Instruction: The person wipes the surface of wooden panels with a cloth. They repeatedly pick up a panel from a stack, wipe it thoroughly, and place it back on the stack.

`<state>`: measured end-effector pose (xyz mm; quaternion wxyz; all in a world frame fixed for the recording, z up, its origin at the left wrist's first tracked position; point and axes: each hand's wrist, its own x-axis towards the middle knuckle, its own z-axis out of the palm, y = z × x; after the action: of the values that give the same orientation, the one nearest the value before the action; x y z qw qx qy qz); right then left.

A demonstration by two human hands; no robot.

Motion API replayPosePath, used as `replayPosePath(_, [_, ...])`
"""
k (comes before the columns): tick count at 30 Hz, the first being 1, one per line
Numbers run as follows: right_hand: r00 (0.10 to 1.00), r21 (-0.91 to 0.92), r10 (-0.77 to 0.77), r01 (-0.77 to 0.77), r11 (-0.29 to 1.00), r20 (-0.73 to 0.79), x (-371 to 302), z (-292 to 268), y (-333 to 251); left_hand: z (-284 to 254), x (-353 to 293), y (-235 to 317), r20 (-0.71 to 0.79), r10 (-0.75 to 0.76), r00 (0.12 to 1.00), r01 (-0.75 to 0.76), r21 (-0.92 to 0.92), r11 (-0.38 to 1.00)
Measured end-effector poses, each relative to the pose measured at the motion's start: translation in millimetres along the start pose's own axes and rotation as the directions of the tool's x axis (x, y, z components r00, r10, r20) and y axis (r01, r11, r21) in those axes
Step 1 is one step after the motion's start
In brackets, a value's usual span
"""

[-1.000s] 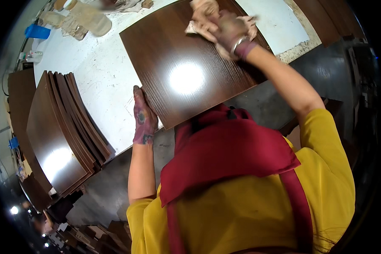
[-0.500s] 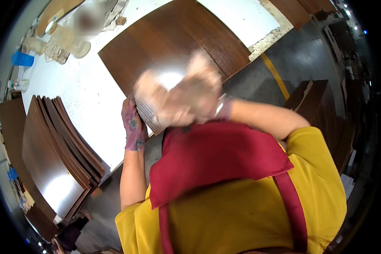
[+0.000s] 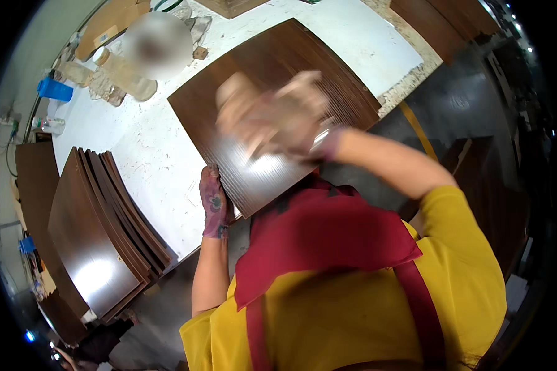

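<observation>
A dark brown wood-grain panel [image 3: 263,185] lies on the white worktable, its surface shiny near me. My left hand [image 3: 213,201], in a thin patterned purplish glove, grips the panel's left edge close to its near corner. Over the middle of the panel is my right hand [image 3: 284,127], smeared by motion, with a light tan cloth [image 3: 238,99] bunched in it. The cloth spreads out past the fingers onto the panel; the fingers themselves are hard to make out.
Several curved brown panels [image 3: 96,229] stand stacked at the table's left side. At the far left are a cloudy plastic bottle [image 3: 127,74], a blue cup [image 3: 56,89], a small clear bottle [image 3: 51,125] and a small wooden block [image 3: 200,53]. The table's chipped edge [image 3: 408,86] runs along the right.
My right hand and the cloth have moved from the panel's near part farther out toward its middle. My left hand stays at the left edge. The whole view has shifted a little.
</observation>
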<state>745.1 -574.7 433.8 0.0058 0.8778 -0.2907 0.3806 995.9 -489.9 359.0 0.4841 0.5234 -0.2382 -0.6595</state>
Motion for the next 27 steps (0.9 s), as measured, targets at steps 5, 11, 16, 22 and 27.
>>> replayPosePath(5, [0.769,0.154,0.230,-0.391,0.907,0.596,31.6,44.9,38.9,-6.4,-5.9,13.0,-0.009,0.171,0.985,-0.157,0.349,0.924])
replayPosePath(11, [0.448,-0.377,0.844,-0.757,0.534,0.295,8.6,-53.9,214.4,62.0,-24.0,66.0,-0.222,0.051,0.974,-0.047,0.024,0.999])
replayPosePath(16, [0.460,-0.235,0.823,-0.805,0.545,0.334,-0.9,-62.5,222.7,67.8,2.6,76.2,-0.250,0.066,0.966,-0.008,0.226,0.974])
replayPosePath(22, [0.394,0.430,0.677,-0.894,0.125,0.622,-49.2,-105.4,282.4,127.1,-17.2,130.7,0.035,0.217,0.975,-0.220,0.145,0.965])
replayPosePath(27, [0.215,0.202,0.713,-0.974,0.105,0.667,51.0,-237.4,203.8,117.8,-27.5,194.5,0.186,0.460,0.868,-0.496,0.313,0.810])
